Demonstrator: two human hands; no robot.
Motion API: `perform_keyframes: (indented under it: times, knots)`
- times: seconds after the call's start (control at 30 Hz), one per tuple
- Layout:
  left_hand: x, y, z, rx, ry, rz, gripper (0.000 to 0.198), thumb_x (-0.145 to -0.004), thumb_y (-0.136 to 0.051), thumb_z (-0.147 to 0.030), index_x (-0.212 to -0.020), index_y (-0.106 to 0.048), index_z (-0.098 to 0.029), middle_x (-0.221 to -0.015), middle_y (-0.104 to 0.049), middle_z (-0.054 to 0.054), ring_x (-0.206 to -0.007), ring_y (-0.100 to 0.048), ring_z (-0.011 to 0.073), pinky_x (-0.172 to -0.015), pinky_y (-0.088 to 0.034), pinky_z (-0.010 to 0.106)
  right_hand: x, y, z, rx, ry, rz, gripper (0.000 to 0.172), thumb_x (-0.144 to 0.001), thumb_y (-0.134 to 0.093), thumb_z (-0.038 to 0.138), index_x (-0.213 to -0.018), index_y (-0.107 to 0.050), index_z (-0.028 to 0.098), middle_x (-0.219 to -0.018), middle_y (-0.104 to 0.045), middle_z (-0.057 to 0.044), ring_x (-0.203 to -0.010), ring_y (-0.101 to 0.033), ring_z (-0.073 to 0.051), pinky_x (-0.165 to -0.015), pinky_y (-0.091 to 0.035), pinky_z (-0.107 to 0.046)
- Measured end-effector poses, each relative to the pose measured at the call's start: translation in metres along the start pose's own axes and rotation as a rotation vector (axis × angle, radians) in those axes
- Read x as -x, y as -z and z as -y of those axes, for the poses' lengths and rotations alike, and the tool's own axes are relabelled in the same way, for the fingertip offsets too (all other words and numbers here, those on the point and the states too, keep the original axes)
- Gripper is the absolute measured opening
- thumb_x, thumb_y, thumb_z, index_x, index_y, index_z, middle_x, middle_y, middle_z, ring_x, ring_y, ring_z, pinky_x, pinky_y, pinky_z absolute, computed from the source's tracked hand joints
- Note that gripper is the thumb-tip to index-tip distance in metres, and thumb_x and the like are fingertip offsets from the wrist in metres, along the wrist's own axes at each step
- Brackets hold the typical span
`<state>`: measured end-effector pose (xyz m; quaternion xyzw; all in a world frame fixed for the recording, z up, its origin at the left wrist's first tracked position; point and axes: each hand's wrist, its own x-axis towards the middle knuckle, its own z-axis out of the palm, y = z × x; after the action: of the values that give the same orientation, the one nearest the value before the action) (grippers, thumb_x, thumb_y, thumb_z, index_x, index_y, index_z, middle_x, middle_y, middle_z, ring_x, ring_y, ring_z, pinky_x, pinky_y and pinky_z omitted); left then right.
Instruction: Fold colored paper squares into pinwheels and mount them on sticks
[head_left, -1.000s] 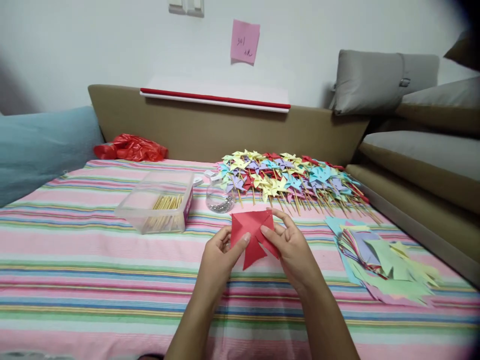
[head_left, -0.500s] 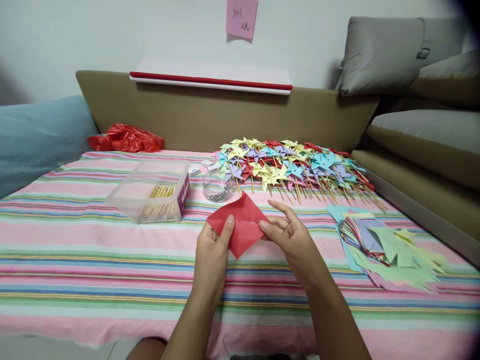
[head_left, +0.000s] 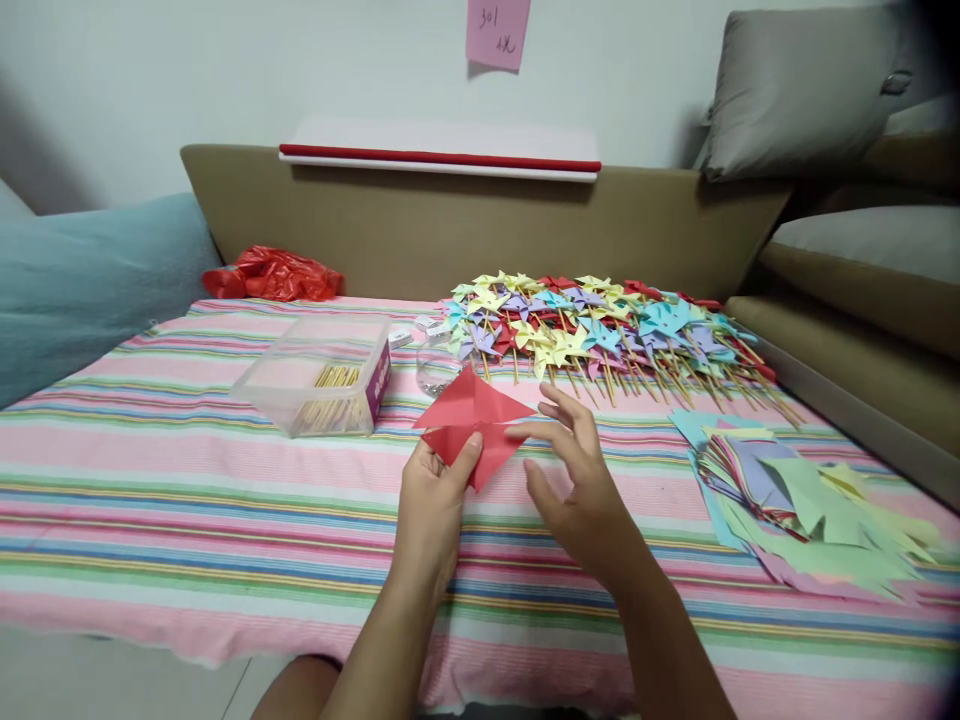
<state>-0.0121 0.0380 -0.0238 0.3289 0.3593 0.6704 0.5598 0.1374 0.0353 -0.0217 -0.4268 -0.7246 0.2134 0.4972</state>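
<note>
My left hand (head_left: 436, 490) pinches a square of red paper (head_left: 477, 415) near its middle, thumb on top. The square is turned corner-up, and slits run inward from its left and right corners. Beside its right corner, my right hand (head_left: 574, 475) has its fingers spread and thumb apart, holding nothing; whether a fingertip touches the paper I cannot tell. Behind the paper stands a clear round jar (head_left: 437, 372) with small metal bits, partly covered by it. To the left is a clear plastic box (head_left: 300, 385) with thin wooden sticks (head_left: 334, 395).
Many paper pinwheels (head_left: 555, 335) on sticks lie at the back right. Stacked coloured paper sheets (head_left: 795, 500) sit on the right of the striped cloth (head_left: 225, 540). A red plastic bag (head_left: 277, 275) lies back left, and grey cushions (head_left: 802, 95) line the right side.
My right thumb and fingers have let go of the paper's right corner and opened. My left thumb has shifted toward the paper's middle. The view has turned slightly left.
</note>
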Motion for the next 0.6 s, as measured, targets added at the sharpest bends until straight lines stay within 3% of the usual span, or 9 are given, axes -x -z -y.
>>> perform_keyframes:
  times: [0.07,0.13,0.23,0.4,0.6]
  knots:
    - [0.000,0.000,0.001,0.012,-0.009,-0.007,0.042,-0.081,-0.079,-0.028,-0.118,-0.065,-0.016,-0.121,-0.074,0.011,-0.113,-0.068,0.0249,-0.099,-0.051,0.036,0.002,-0.002,0.002,0.067,0.032,0.064,0.026,-0.088,-0.062,0.020,-0.112,-0.070,0.028,-0.161,-0.026,-0.009,-0.148,-0.032,-0.031,-0.116,-0.036,-0.051]
    - [0.000,0.000,0.001,0.014,-0.001,-0.001,0.038,-0.081,-0.079,-0.028,-0.114,-0.066,-0.015,-0.116,-0.075,0.011,-0.107,-0.070,0.0235,-0.095,-0.053,0.035,0.002,-0.006,0.003,0.073,0.031,0.061,0.018,-0.087,-0.067,0.022,-0.103,-0.074,0.028,-0.160,-0.027,-0.008,-0.148,-0.031,-0.032,-0.115,-0.037,-0.051]
    - [0.001,0.001,0.001,0.014,0.019,0.021,0.032,-0.082,-0.079,-0.029,-0.109,-0.068,-0.015,-0.108,-0.076,0.009,-0.098,-0.071,0.0201,-0.090,-0.054,0.032,0.000,-0.009,0.005,0.037,0.009,-0.015,0.009,-0.088,-0.068,0.027,-0.092,-0.077,0.027,-0.155,-0.037,-0.009,-0.146,-0.036,-0.031,-0.113,-0.038,-0.050]
    - [0.003,0.000,0.001,-0.020,0.035,0.043,0.030,-0.081,-0.079,-0.033,-0.103,-0.070,-0.015,-0.096,-0.075,0.005,-0.090,-0.070,0.0187,-0.088,-0.057,0.034,-0.005,-0.013,0.008,-0.064,-0.082,-0.148,0.013,-0.091,-0.064,0.030,-0.086,-0.075,0.024,-0.137,-0.057,-0.012,-0.139,-0.046,-0.028,-0.114,-0.039,-0.047]
    - [0.006,0.000,0.003,-0.113,0.043,0.126,0.024,-0.087,-0.073,-0.035,-0.100,-0.070,-0.016,-0.098,-0.074,0.006,-0.090,-0.070,0.0184,-0.088,-0.055,0.032,-0.006,-0.017,0.010,-0.132,-0.216,-0.268,0.008,-0.087,-0.069,0.029,-0.084,-0.073,0.022,-0.127,-0.061,-0.013,-0.127,-0.055,-0.029,-0.107,-0.044,-0.049]
